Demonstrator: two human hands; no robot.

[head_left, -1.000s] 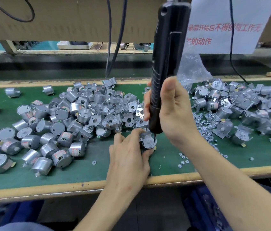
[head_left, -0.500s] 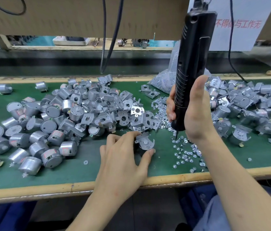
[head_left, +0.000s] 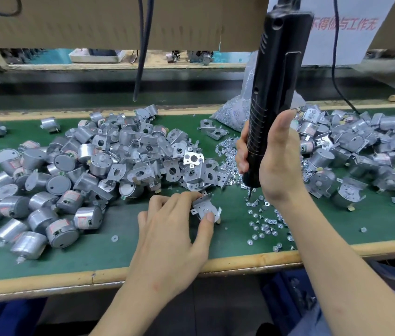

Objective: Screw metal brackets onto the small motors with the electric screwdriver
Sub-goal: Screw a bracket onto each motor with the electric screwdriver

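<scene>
My left hand [head_left: 174, 229] holds a small motor with a metal bracket [head_left: 205, 206] on top, pinched between thumb and fingers on the green mat. My right hand [head_left: 277, 156] grips the black electric screwdriver [head_left: 273, 93] upright, its bit tip [head_left: 250, 194] down among loose screws [head_left: 262, 221] to the right of the held motor. Bare motors [head_left: 46, 200] lie heaped at the left, loose brackets [head_left: 179, 166] in the middle.
A pile of motors with brackets [head_left: 361, 156] fills the right side. A clear bag of screws [head_left: 235, 112] stands behind the screwdriver. Black cables [head_left: 143, 49] hang from above. The mat's wooden front edge [head_left: 240, 260] runs below my hands.
The screwdriver has left the held motor and moved right, its bit now down in the loose screws. My left hand keeps hold of the motor and bracket.
</scene>
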